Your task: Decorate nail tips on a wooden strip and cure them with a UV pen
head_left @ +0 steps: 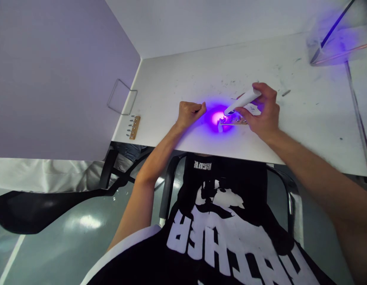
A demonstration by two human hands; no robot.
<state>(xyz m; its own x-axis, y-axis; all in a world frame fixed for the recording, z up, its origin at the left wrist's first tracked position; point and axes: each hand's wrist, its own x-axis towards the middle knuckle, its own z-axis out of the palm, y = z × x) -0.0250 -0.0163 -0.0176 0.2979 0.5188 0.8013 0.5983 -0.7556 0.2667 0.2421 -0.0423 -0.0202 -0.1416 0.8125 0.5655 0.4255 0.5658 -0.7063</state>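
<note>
My right hand (pixel 267 113) grips a white handheld UV lamp (pixel 243 101), tilted with its lit end down to the left. Its purple-pink glow falls on the near end of a small strip holder (pixel 238 122) under it, partly hidden by the lamp and my fingers. A small pale piece (pixel 220 126) stands in the light at the holder's left end. To the left of the glow, my left hand (pixel 190 114) rests closed in a fist on the white table, with nothing seen in it.
A wooden strip (pixel 135 127) with several small nail-like tips on pegs lies at the table's left edge. Behind it is a wire frame (pixel 122 97). A clear stand (pixel 328 47) is at the back right. A small grey stick (pixel 286 93) lies right of my right hand.
</note>
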